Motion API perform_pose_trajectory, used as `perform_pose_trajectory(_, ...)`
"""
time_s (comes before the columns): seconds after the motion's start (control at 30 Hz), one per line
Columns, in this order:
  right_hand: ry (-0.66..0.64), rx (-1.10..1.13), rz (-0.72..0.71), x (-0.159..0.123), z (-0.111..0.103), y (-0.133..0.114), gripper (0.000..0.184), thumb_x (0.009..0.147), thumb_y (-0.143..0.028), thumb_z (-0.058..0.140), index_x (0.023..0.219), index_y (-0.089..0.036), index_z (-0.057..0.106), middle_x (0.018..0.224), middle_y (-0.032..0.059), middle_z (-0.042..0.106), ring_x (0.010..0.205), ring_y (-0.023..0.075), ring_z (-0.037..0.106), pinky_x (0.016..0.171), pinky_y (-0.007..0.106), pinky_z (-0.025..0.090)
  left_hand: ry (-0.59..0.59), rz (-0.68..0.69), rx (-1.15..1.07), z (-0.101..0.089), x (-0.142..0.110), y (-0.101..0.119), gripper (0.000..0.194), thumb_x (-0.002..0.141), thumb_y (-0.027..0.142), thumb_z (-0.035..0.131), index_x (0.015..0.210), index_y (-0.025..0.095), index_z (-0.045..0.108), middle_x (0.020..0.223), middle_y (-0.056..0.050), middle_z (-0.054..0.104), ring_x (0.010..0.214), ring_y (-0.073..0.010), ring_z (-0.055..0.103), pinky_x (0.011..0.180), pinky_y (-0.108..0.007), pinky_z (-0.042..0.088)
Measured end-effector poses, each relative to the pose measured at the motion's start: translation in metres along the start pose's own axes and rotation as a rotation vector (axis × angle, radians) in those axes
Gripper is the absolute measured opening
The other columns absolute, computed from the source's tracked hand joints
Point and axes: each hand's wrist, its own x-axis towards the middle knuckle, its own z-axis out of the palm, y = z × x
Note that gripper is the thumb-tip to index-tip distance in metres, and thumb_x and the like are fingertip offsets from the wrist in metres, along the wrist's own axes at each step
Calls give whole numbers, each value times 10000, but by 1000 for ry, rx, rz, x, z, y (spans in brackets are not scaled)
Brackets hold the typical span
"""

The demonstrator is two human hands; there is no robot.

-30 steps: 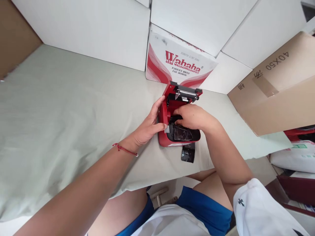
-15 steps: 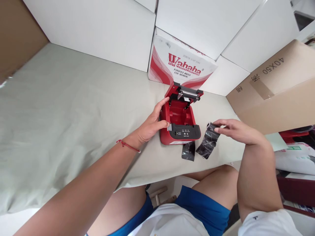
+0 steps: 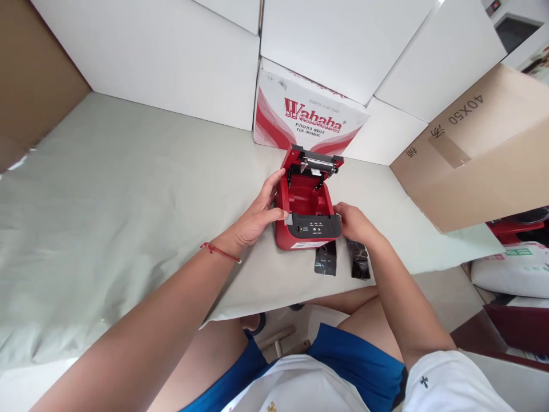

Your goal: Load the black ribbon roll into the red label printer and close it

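Observation:
A small red label printer (image 3: 311, 234) with a black front panel stands on the cloth, its lid (image 3: 315, 157) raised and the red bay inside bare. My left hand (image 3: 261, 214) grips its left wall, thumb at the front corner and fingers toward the back. Against the right wall, my right hand (image 3: 354, 222) has its fingers bent round the edge, with the fingertips partly hidden. A dark, marbled label strip (image 3: 359, 260) emerges from beneath my right hand; its roll is out of sight. Another dark strip (image 3: 326, 258) lies at the printer's front.
Behind the printer is a white and red Wahaha carton (image 3: 311, 117), beside plain white boxes (image 3: 171, 51). A large brown carton (image 3: 476, 154) flanks the right side, and more cardboard (image 3: 38, 74) stands at far left. Pale green cloth (image 3: 128, 189) covers the surface.
My right hand lifted the label roll out of the printer and carried it right. It has since come back to the printer's right wall. My left hand kept its grip.

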Motion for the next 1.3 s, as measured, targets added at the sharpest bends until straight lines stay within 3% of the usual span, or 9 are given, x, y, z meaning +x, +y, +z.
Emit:
perform_pose_trajectory(0.1,-65,-7,-36,-17,-25,-5,283,898,-291,693,1139,-211,818,1141,93,801,935,225,716,844,329,552,12,28,23,0,-1,0,1031,799,373,771,1710,390,288,1845,-11,286,1726,-379,223,1423,-628,241)
perform_pose_trajectory(0.23,-241,61,-86,-56,-91,-2,298,969,-496,647,994,-269,839,912,37,809,808,209,721,755,331,572,55,46,-11,4,0,2,926,872,465,742,1694,385,324,1831,-9,315,1729,-359,217,1434,-613,211)
perform_pose_trajectory(0.37,-137,53,-58,-67,-121,-7,388,1001,-607,623,1057,-288,837,871,53,785,763,202,671,686,338,517,78,13,19,7,-1,5,917,897,498,753,1695,354,324,1835,-41,287,1727,-353,223,1435,-608,210)
perform_pose_trajectory(0.43,-170,4,-54,-64,-107,-16,300,969,-522,668,1027,-274,824,899,54,796,749,199,657,685,345,503,82,6,50,7,-2,6,898,913,488,753,1695,351,334,1830,-51,282,1726,-357,223,1429,-619,226)
perform_pose_trajectory(0.57,-200,-16,-49,-72,-48,-36,198,895,-425,748,974,-248,706,870,15,748,715,181,628,661,328,476,71,18,109,4,-4,3,843,948,498,736,1693,398,354,1801,-36,326,1709,-375,244,1406,-653,273)
perform_pose_trajectory(0.7,-76,-10,-45,-90,7,-31,213,904,-359,725,1030,-241,600,1050,51,702,858,211,634,742,354,512,77,22,143,3,-5,1,829,957,529,736,1690,398,372,1785,-34,359,1686,-369,288,1413,-651,257)
perform_pose_trajectory(0.83,61,6,-78,-93,40,-15,236,921,-311,695,1124,-228,607,1191,126,661,1092,308,599,929,466,542,71,54,149,5,-7,4,797,985,570,710,1689,391,380,1787,-27,367,1699,-356,270,1423,-624,244)
perform_pose_trajectory(0.97,130,15,-144,-93,44,-8,196,967,-345,642,1131,-238,634,1191,144,679,1105,342,592,979,532,522,40,62,136,7,-8,7,885,938,585,772,1699,396,362,1804,-26,342,1711,-372,251,1430,-628,223)
perform_pose_trajectory(1.3,169,96,-191,-100,5,-8,163,908,-305,603,1062,-262,633,996,65,688,928,263,639,843,429,547,36,45,141,9,-8,10,913,873,513,802,1680,403,389,1785,-19,373,1692,-405,278,1424,-667,210)
